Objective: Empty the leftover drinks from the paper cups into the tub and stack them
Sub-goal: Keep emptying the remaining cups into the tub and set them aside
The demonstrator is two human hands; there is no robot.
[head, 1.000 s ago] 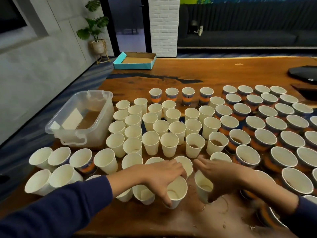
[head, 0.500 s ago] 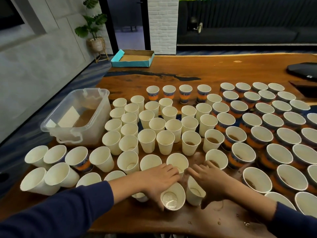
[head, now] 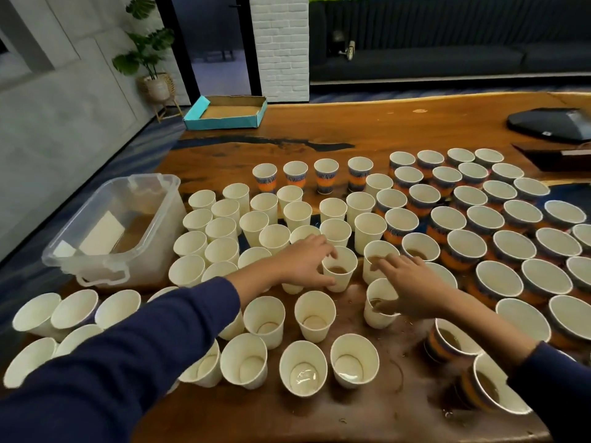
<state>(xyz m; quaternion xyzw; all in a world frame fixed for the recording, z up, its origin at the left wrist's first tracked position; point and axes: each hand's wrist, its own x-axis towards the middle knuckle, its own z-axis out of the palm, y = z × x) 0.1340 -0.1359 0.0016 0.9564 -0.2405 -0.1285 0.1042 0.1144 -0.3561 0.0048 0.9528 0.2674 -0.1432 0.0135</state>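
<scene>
I am holding my left hand (head: 305, 262) around a plain white paper cup (head: 339, 272) with a brown leftover drink in its bottom, thumb on the near wall and fingers curling over the far rim. The cup is standing upright on the glossy brown wooden worktop (head: 351, 129). My right hand (head: 407, 282) is reaching just to the right of it with relaxed, spread fingers: the fingertips are lying at the rim of a second white cup holding brown liquid (head: 379, 259), while the thumb side is resting against a third white cup (head: 379, 306) below the palm. I cannot tell whether that hand is actually gripping either one.

Far to the left of my left hand, the clear plastic tub (head: 140, 219) is sitting on the worktop with brown liquid pooled inside. Beyond both hands, rows of white cups are standing upright, and to the right of my right hand, orange-and-blue banded paper cups (head: 460, 251) are crowding together. Below my left forearm, several white cups with damp bottoms (head: 303, 367) are standing near the worktop's edge.
</scene>
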